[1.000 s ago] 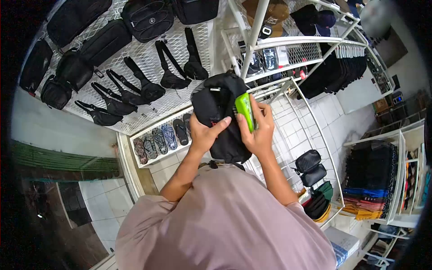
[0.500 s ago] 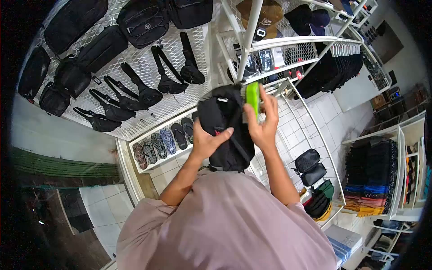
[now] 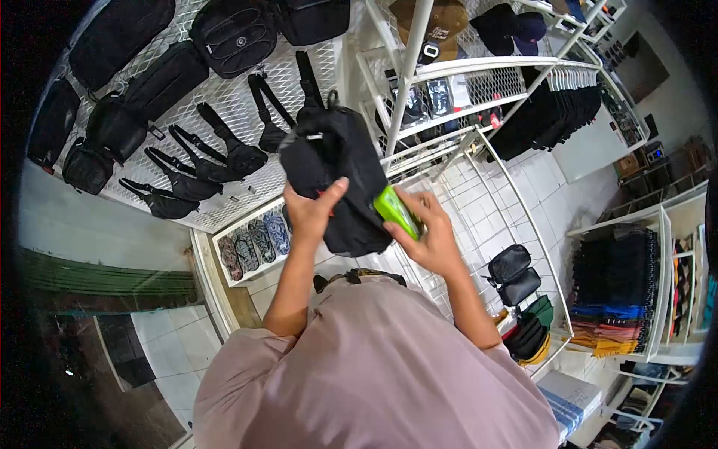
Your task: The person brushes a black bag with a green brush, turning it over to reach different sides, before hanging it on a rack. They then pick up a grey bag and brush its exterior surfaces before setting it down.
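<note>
My left hand (image 3: 313, 212) grips a black bag (image 3: 336, 176) and holds it up in front of the white wire grid wall (image 3: 247, 97). My right hand (image 3: 428, 241) holds a bright green flat object (image 3: 394, 212) against the bag's lower right side. The bag tilts with its top toward the upper left. Both forearms reach forward from my light pink shirt (image 3: 374, 367).
Black sling bags (image 3: 217, 153) and larger black bags (image 3: 168, 75) hang on the grid wall. Sandals (image 3: 254, 243) line a low shelf. A white wire rack (image 3: 464, 75) with caps stands right of the bag; dark clothes hang beyond. Folded garments (image 3: 613, 299) fill shelves at right.
My left hand carried the black bag up and to the left. My right hand dropped with the green object, from the bag's top edge to its lower right side.
</note>
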The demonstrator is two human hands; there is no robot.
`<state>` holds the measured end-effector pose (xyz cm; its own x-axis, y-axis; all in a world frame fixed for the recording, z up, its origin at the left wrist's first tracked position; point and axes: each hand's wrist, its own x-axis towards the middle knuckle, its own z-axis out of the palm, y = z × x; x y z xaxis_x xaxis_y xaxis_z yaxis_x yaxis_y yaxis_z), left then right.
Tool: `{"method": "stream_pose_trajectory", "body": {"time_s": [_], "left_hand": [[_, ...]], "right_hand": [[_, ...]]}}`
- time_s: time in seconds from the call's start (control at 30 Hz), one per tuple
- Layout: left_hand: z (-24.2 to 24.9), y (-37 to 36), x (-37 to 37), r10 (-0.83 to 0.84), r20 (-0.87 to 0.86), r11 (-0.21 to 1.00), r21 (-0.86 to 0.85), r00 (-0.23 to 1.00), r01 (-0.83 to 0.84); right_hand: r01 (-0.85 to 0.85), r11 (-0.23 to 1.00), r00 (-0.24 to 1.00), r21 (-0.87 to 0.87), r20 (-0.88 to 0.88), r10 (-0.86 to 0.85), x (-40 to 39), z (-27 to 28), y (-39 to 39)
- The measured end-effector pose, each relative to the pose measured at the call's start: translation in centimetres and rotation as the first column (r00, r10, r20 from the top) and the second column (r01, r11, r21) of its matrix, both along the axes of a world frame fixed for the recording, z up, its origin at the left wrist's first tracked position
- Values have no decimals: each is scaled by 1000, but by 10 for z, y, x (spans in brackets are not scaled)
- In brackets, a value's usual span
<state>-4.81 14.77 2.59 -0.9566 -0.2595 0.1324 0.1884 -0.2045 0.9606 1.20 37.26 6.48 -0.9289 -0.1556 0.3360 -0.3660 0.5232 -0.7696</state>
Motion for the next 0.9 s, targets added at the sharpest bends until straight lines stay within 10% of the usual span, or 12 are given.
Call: {"method": "stream_pose_trajectory", "body": {"time_s": [0.07,0.27,0.43,0.6,0.8,0.9], "left_hand": [[15,-6,2,-10,-13,993,115,1000,12],[7,38,24,-75,-104,988,-142,992,60],[11,-3,2,-65,-32,992,110,997,68],[3,20,10,-113,-110,986,-136,988,98],[7,3,-4,42,34,989,143,999,-46],[10,0,-6,66,42,931,357,997,-76]], "right_hand": [[-40,998,985,-43,168,47,5,-5,11],[118,989,983,-90,-127,-129,-17,1,-7],[-34,998,993,-44,112,39,8,-11,11],[102,991,994,-83,49,-98,3,4,-5],[43,992,998,-120,-33,-47,12,-23,10],[40,985,975,-170,221,-1,24,-55,30]]}}
